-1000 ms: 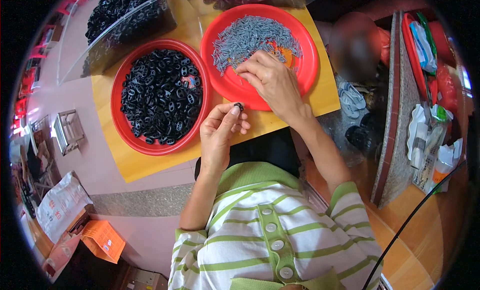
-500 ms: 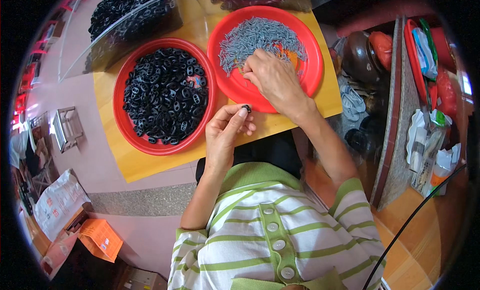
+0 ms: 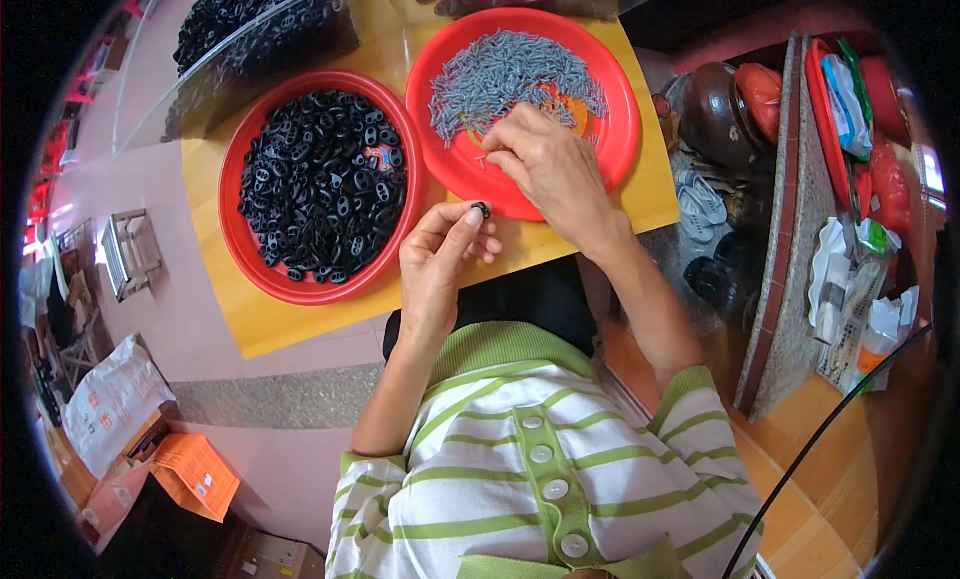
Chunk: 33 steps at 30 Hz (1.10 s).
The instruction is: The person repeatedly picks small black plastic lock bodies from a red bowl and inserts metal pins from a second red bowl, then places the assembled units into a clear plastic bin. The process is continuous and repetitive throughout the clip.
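- A clear plastic bag (image 3: 250,39) full of black pieces lies at about 11 o'clock on the yellow worktop (image 3: 300,314).
- A red tray (image 3: 240,249) sits just to the right of and below the bag. It is full of small black rings (image 3: 320,184).
- The left hand (image 3: 440,264) is near the middle, just past the 4 o'clock edge of that tray. Its fingers (image 3: 462,222) pinch one small black ring piece (image 3: 481,210) at the tips.
- A second red tray (image 3: 615,129) sits at about 12 o'clock, touching the first tray. A heap of little grey pins (image 3: 510,74) lies in its top half.
- The right hand (image 3: 550,169) rests over the 6 o'clock part of this tray. Its fingers (image 3: 505,157) are bent and pinch one thin grey pin (image 3: 483,161) just above the tray floor.
- The two hands are near each other but do not touch.
- At 3 o'clock a stone ledge (image 3: 790,279) holds packets and small bottles.
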### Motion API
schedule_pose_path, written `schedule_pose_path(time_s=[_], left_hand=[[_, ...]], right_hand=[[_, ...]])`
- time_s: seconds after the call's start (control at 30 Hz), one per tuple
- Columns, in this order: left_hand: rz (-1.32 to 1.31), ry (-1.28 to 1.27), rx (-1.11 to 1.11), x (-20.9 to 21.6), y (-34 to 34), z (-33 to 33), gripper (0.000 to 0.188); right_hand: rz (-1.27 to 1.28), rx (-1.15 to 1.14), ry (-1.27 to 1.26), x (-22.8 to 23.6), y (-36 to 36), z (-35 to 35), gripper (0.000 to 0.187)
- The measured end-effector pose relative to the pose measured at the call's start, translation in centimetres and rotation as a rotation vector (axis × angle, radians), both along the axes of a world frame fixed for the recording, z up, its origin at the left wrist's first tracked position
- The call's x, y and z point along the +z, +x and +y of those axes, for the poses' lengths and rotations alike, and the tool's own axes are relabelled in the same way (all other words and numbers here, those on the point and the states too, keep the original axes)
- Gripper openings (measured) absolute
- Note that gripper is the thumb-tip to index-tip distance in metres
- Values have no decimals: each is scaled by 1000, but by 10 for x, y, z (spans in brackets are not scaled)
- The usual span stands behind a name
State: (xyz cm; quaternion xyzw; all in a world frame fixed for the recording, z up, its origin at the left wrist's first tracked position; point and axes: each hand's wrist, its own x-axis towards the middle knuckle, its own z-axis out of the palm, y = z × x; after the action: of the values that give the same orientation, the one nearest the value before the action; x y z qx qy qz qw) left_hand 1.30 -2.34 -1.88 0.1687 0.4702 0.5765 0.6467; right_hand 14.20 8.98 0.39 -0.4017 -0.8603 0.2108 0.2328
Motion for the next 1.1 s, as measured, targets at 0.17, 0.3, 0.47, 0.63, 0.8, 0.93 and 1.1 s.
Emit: schedule_pose_path(time_s=[0.17,0.3,0.47,0.63,0.8,0.93,1.1], left_hand=[[-3,-14,-2,-1,0,-1,15],[-12,10,-8,-3,0,-1,15],[2,7,2,-1,1,-2,15],[-44,22,90,4,1,-2,15],[-121,16,110,12,-2,-2,16],[-142,22,79,11,-3,-1,17],[-125,25,59,14,-1,-1,17]], right_hand=[[-25,30,-46,-4,-5,2,8],[-23,80,-4,-5,-5,3,8],[-69,49,56,-5,-9,-1,8],[196,13,-255,16,-1,-13,7],[456,4,-528,22,6,-30,10],[564,-26,-658,16,8,-39,10],[554,-23,-714,14,11,-39,9]])
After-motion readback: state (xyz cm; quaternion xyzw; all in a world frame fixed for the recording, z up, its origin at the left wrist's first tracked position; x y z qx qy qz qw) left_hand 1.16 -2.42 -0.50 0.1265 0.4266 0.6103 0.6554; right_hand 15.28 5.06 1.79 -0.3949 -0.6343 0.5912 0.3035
